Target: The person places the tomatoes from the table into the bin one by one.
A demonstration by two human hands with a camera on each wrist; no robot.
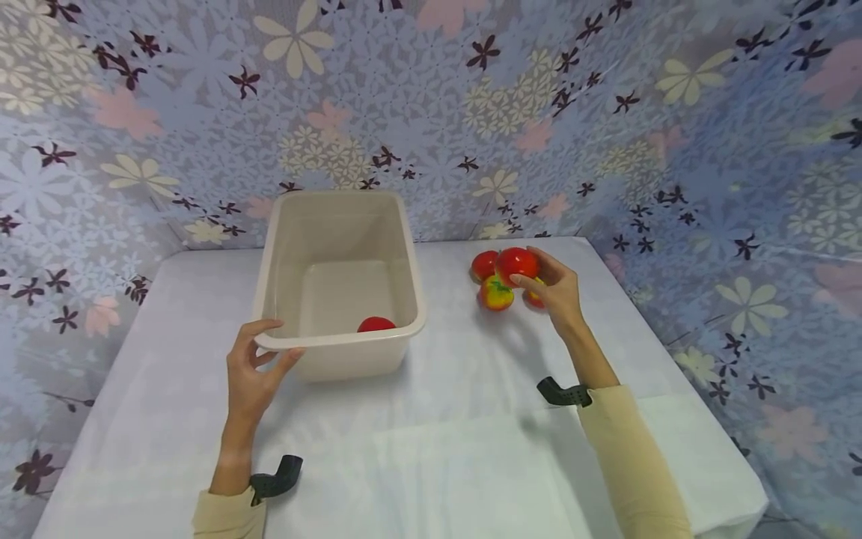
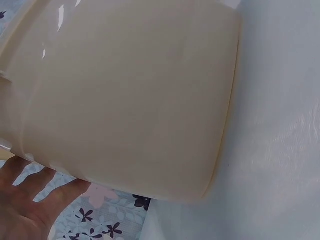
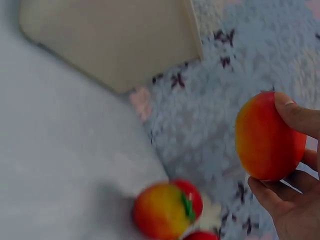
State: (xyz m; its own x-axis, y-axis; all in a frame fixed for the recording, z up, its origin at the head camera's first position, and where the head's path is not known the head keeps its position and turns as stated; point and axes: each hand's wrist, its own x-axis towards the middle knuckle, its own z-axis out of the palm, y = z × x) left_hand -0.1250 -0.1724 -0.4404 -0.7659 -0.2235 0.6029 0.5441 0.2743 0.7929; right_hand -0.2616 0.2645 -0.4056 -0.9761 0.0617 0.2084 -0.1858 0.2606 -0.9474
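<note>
A beige plastic bin [image 1: 350, 358] stands on the white-covered table, with one red fruit [image 1: 376, 324] inside near its front wall. My left hand [image 1: 248, 378] grips the bin's front left corner by the rim; in the left wrist view its fingers [image 2: 67, 192] lie along the bin's edge. My right hand [image 1: 560, 292] holds a glossy, oval red-and-yellow fruit [image 3: 270, 136] between thumb and fingers, above the others at the table's far right. Beneath it are a red-and-yellow fruit [image 1: 497, 295] with green leaves, a red fruit [image 1: 483, 265], and another fruit [image 1: 535, 298] partly hidden by the hand.
White cloth [image 1: 465, 389] covers the table, with a folded layer across the front. Floral fabric [image 1: 431, 112] hangs behind the table and on both sides. A dark wrist mount [image 1: 564, 393] sits on the right wrist, and a similar mount [image 1: 277, 477] on the left.
</note>
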